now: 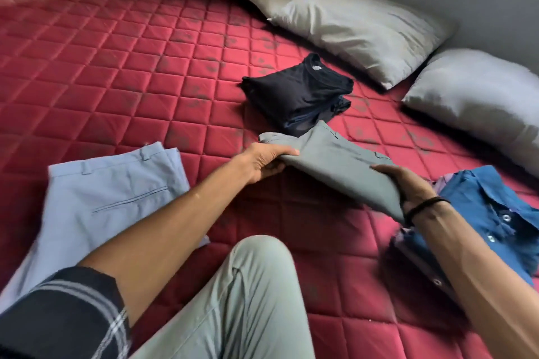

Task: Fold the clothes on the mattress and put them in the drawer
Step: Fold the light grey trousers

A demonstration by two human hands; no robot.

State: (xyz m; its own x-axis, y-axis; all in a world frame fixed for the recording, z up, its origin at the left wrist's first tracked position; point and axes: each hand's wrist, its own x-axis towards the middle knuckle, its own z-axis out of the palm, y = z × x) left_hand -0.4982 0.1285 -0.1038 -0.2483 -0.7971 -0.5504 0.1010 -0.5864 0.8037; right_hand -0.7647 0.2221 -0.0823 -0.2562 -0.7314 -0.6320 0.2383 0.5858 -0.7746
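On the far left I see the light blue trousers (96, 198) lying flat and unfolded on the red quilted mattress (116, 73), with the waistband toward the top and one back pocket showing. Beside them my left hand (262, 162) reaches forward and grips the left end of the folded grey trousers (335, 163); the thumb lies on top of the cloth and the fingers are curled under it. The grey trousers are held between both hands, a little above the mattress as far as I can tell. Just behind them sits a pile of folded dark clothes (300, 90), with a black T-shirt on top. It has a small label inside the neck, but the writing is too small for me to read. My right hand (408, 183) holds the right end of the grey trousers, the fingers closed around the edge, and a dark band is on the wrist. To the right, a blue shirt (481, 218) with buttons lies near that hand. Three grey pillows (364, 29) rest along the wall behind.
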